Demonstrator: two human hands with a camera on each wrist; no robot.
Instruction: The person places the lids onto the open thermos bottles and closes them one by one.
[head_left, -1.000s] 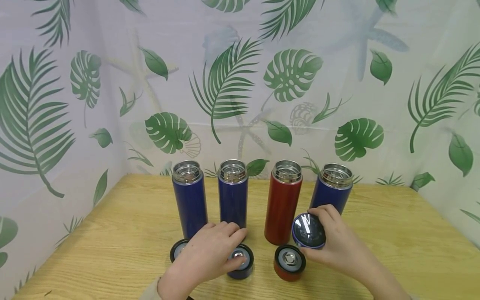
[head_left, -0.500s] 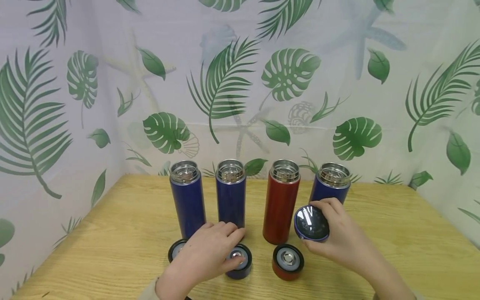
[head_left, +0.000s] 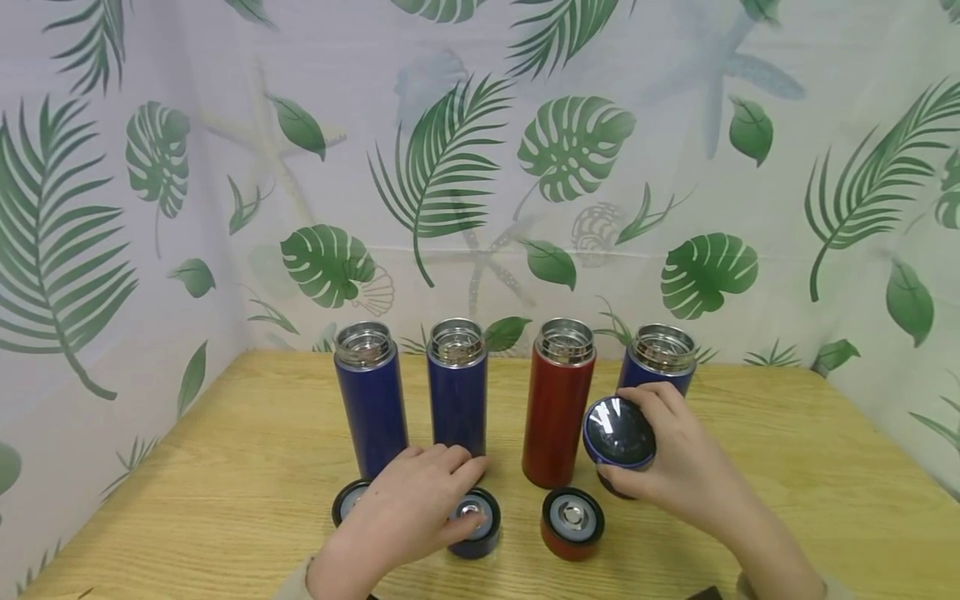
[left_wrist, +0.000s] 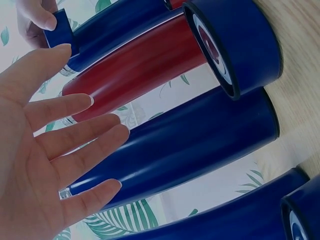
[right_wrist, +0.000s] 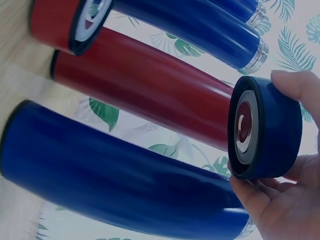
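My right hand (head_left: 678, 467) holds a blue bottle lid (head_left: 618, 433) between thumb and fingers, its glossy black top toward the head camera. In the right wrist view the lid's underside (right_wrist: 245, 127) faces the table side. Behind that hand stands an uncapped blue thermos (head_left: 658, 371), partly hidden. A red thermos (head_left: 557, 421) stands to its left, also uncapped. My left hand (head_left: 408, 508) hangs over the lids on the left with relaxed, spread fingers and nothing in them. Close by it are an upturned blue lid (head_left: 474, 537) and another blue lid (head_left: 347, 500), partly covered by the hand.
Two more uncapped blue thermoses, the left one (head_left: 369, 417) and the inner one (head_left: 459, 400), complete a row across the wooden table (head_left: 225, 467). An upturned red lid (head_left: 572, 529) lies before the red thermos. A leaf-patterned curtain (head_left: 480, 167) hangs behind.
My right hand has raised the blue lid, bringing it nearer the mouth of the right blue thermos. My left hand keeps its place over the lids. The head view has shifted slightly.
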